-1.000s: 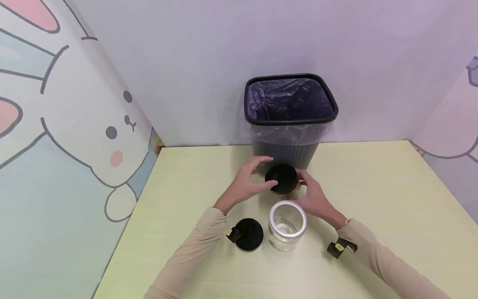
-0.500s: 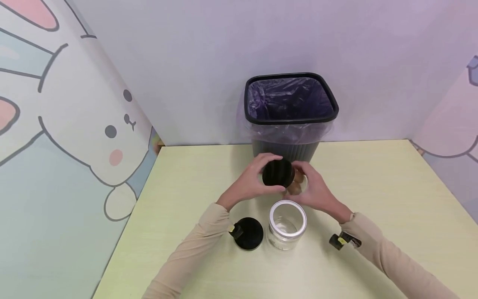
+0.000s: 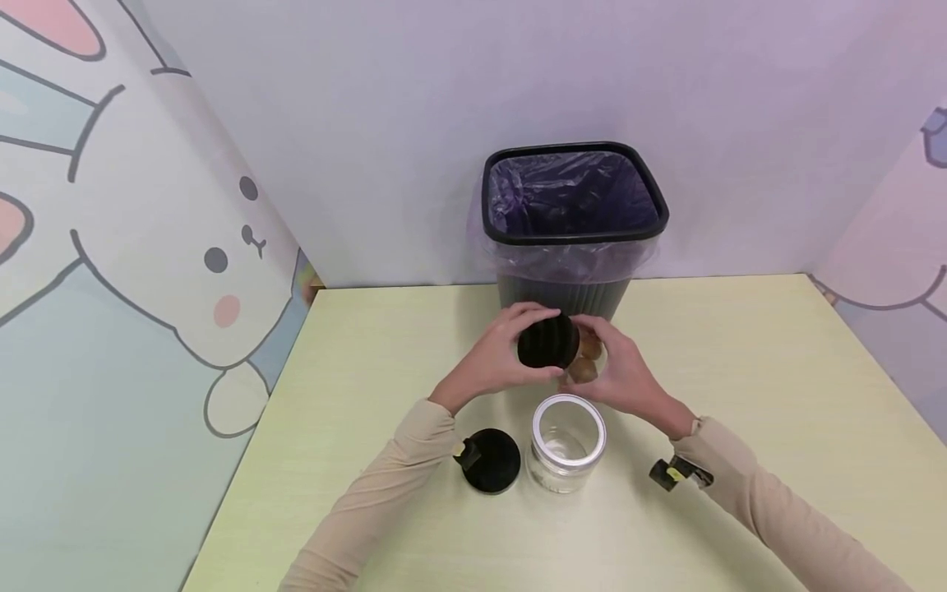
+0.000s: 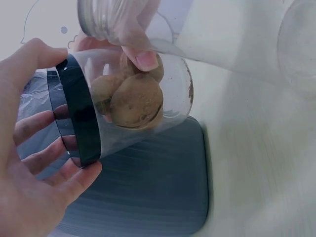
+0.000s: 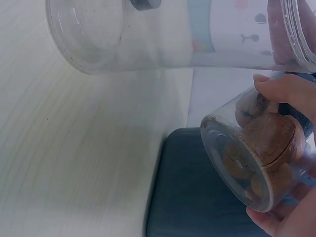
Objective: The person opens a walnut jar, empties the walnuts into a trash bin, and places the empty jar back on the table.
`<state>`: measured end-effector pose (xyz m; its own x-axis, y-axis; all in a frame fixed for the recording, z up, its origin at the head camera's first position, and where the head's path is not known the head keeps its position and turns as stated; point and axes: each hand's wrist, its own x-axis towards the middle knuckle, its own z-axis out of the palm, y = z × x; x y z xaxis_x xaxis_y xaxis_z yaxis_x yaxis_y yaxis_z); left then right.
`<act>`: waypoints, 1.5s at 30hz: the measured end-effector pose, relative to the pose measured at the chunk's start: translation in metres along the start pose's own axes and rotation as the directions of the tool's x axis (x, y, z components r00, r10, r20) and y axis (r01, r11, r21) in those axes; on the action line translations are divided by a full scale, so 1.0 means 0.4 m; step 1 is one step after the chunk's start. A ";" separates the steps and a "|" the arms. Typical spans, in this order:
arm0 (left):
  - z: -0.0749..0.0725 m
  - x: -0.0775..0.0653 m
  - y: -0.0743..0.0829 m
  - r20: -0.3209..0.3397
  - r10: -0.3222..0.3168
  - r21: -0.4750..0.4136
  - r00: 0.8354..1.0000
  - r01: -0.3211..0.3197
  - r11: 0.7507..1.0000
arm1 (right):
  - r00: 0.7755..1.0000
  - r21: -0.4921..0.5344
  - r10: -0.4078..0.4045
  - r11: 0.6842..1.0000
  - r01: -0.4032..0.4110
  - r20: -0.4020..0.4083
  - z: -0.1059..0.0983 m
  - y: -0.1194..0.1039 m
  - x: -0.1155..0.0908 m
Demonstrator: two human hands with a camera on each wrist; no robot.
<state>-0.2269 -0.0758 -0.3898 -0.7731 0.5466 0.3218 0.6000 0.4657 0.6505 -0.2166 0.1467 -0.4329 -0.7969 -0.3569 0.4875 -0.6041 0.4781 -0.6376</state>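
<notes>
In the head view my left hand [image 3: 491, 358] grips the black lid [image 3: 548, 342] of a clear jar [image 4: 175, 84], thumb and fingers spread around its edge. My right hand [image 3: 627, 374] holds the same jar by its clear body. The jar is tilted, its lid turned to the left and its bottom to the right. Inside lie several round brown pieces [image 4: 137, 101] with crack-like lines. Close in front of both hands stands an uncovered clear jar [image 3: 564, 478] with a pale rim. A second black lid [image 3: 494, 462] lies left of it on the table.
Behind the hands a dark bin [image 3: 565, 296] with a purple plastic liner [image 3: 510, 197] stands against the wall. The light wooden table [image 3: 740, 362] reaches to both side walls. A cartoon rabbit covers the left wall [image 3: 148, 214].
My left hand has closed in on the lid and now grips it. The jar has tipped from lid up to lid left, bringing the brown pieces into view. Little moved in the last half second.
</notes>
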 end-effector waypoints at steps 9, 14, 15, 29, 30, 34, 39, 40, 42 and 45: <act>0.005 0.003 0.011 -0.037 -0.027 0.016 0.999 0.027 1.000 | 0.998 -0.046 -0.050 0.998 0.049 -0.028 -0.003 -0.006 -0.003; 0.010 0.004 0.016 -0.075 -0.145 -0.016 0.987 0.145 0.989 | 0.994 -0.098 -0.090 0.992 0.083 -0.063 0.000 0.001 -0.002; 0.011 0.005 0.017 -0.078 -0.173 -0.019 0.982 0.172 0.985 | 0.993 -0.109 -0.096 0.990 0.087 -0.074 0.002 0.003 -0.001; -0.015 0.008 0.035 -0.017 -0.179 0.013 0.984 0.179 0.984 | 0.992 -0.098 -0.069 0.993 0.059 -0.103 -0.005 0.009 0.002; -0.019 0.008 0.033 -0.003 -0.123 0.014 0.992 0.123 0.992 | 0.993 -0.088 -0.062 0.995 0.053 -0.098 -0.007 0.010 0.002; -0.036 0.011 0.030 0.068 0.053 0.029 0.996 -0.056 0.998 | 0.997 -0.048 -0.042 0.998 0.039 -0.064 -0.017 0.008 0.000; -0.048 0.013 0.033 0.165 0.119 0.007 0.979 -0.122 0.993 | 1.000 -0.015 -0.003 1.000 0.003 -0.019 -0.024 0.006 -0.004; -0.048 0.013 0.034 0.176 0.130 0.000 0.976 -0.132 0.991 | 1.000 -0.011 0.004 1.000 -0.004 -0.012 -0.025 0.005 -0.004; -0.049 0.014 0.036 0.195 0.153 -0.008 0.969 -0.155 0.988 | 1.000 -0.004 0.010 1.000 -0.010 0.000 -0.028 0.002 -0.003; -0.049 0.014 0.037 0.217 0.180 -0.010 0.960 -0.182 0.983 | 1.000 0.002 0.008 1.000 -0.008 0.011 -0.033 -0.006 -0.002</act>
<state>-0.2262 -0.0795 -0.3648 -0.5893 0.7591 0.2766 0.7285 0.3511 0.5882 -0.2146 0.1565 -0.4239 -0.8016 -0.3620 0.4758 -0.5978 0.4789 -0.6429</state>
